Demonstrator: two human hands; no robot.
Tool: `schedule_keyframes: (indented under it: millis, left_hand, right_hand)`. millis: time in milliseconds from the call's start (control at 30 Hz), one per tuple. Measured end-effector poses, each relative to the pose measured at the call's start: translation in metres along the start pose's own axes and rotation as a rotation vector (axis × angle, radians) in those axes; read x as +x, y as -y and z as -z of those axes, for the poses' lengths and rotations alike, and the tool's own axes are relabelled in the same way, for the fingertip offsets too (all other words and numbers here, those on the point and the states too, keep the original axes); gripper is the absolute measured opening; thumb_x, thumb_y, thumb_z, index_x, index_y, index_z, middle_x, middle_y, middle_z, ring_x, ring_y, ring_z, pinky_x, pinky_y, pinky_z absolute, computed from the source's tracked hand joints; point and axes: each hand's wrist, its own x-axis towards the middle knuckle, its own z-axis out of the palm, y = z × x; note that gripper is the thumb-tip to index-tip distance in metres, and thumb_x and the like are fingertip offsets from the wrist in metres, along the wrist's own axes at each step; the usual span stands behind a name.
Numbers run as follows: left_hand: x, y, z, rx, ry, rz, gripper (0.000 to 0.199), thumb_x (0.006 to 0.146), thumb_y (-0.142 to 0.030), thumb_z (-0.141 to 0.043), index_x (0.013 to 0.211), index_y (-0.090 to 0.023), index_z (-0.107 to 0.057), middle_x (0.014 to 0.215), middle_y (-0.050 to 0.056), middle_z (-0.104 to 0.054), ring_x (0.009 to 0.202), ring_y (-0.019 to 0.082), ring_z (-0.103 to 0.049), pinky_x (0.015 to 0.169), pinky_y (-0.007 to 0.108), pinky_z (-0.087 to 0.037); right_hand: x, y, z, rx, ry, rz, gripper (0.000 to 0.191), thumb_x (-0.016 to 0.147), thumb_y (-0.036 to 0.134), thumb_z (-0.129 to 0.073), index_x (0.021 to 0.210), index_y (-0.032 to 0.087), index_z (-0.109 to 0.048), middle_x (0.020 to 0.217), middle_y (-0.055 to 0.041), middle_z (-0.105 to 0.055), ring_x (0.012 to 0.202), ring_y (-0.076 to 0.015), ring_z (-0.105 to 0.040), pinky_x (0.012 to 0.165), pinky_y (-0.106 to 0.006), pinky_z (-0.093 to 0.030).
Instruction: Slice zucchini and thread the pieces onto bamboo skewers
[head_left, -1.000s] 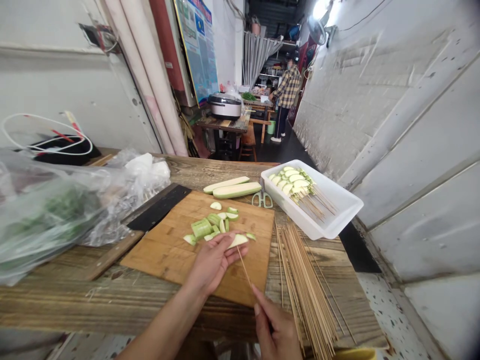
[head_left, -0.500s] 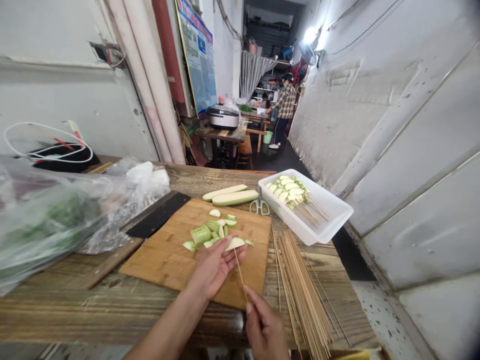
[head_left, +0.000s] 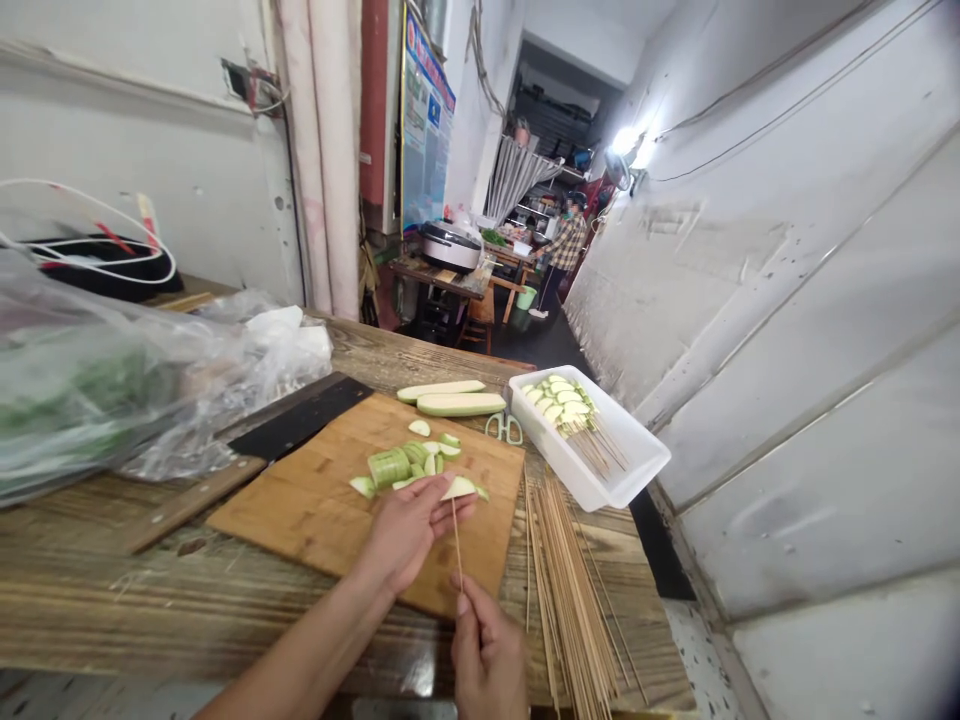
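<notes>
My left hand (head_left: 409,528) is closed on a pale zucchini slice (head_left: 458,488) over the cutting board (head_left: 300,500). My right hand (head_left: 487,645) pinches the lower part of a thin bamboo skewer (head_left: 457,540). The skewer's upper end meets the slice at my left fingers; how deep it goes I cannot tell. Cut zucchini pieces (head_left: 390,466) lie on the board just beyond my left hand. Two zucchini halves (head_left: 460,404) rest behind the board. Loose bamboo skewers (head_left: 574,600) lie in a bundle right of my right hand.
A white plastic tray (head_left: 637,462) at the right holds skewered zucchini slices (head_left: 559,402). Green-handled scissors (head_left: 504,429) lie beside it. A cleaver (head_left: 300,415) lies along the board's left edge, near plastic bags (head_left: 90,380). Far back, a person (head_left: 564,250) stands at another table.
The view has tilted and shifted, so the table things sit slightly further left. Both hands keep their hold, the right one a little nearer the left, with the skewer more upright.
</notes>
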Motion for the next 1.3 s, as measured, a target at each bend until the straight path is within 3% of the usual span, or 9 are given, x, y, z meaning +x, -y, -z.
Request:
schedule_keyframes:
  millis: [300, 900, 1100, 1300]
  left_hand:
    - [0.001, -0.002, 0.004, 0.002, 0.007, 0.036, 0.007, 0.081, -0.010, -0.055, 0.079, -0.007, -0.061, 0.081, 0.015, -0.071, 0.073, 0.020, -0.069, 0.071, 0.032, -0.057]
    - [0.005, 0.004, -0.001, 0.007, -0.010, 0.113, 0.003, 0.080, -0.008, -0.057, 0.077, -0.009, -0.059, 0.080, 0.013, -0.071, 0.075, 0.023, -0.070, 0.071, 0.035, -0.057]
    - [0.002, 0.010, 0.001, 0.028, -0.004, 0.139, 0.003, 0.079, -0.009, -0.058, 0.077, -0.008, -0.060, 0.079, 0.013, -0.070, 0.072, 0.022, -0.069, 0.071, 0.035, -0.058]
    - [-0.001, 0.013, 0.001, 0.029, -0.009, 0.126, 0.004, 0.079, -0.010, -0.058, 0.077, -0.008, -0.061, 0.079, 0.012, -0.070, 0.071, 0.020, -0.069, 0.071, 0.035, -0.057]
  right_hand:
    - [-0.001, -0.002, -0.004, 0.044, 0.040, 0.001, 0.032, 0.093, 0.026, -0.042, 0.108, 0.012, -0.066, 0.099, -0.0129, -0.071, 0.092, -0.0198, -0.068, 0.081, -0.025, -0.053]
    - [0.000, -0.011, -0.005, 0.119, 0.045, -0.113, 0.034, 0.094, 0.030, -0.040, 0.108, 0.014, -0.067, 0.100, -0.0125, -0.071, 0.092, -0.0220, -0.067, 0.082, -0.029, -0.052]
    - [0.005, -0.011, -0.008, 0.146, -0.013, -0.128, 0.039, 0.092, 0.039, -0.042, 0.104, 0.014, -0.070, 0.088, -0.0118, -0.072, 0.082, -0.0250, -0.068, 0.070, -0.032, -0.055]
    - [0.013, -0.004, -0.005, 0.164, 0.033, -0.133, 0.035, 0.091, 0.038, -0.045, 0.102, 0.016, -0.070, 0.088, -0.0108, -0.071, 0.079, -0.0220, -0.067, 0.069, -0.028, -0.053]
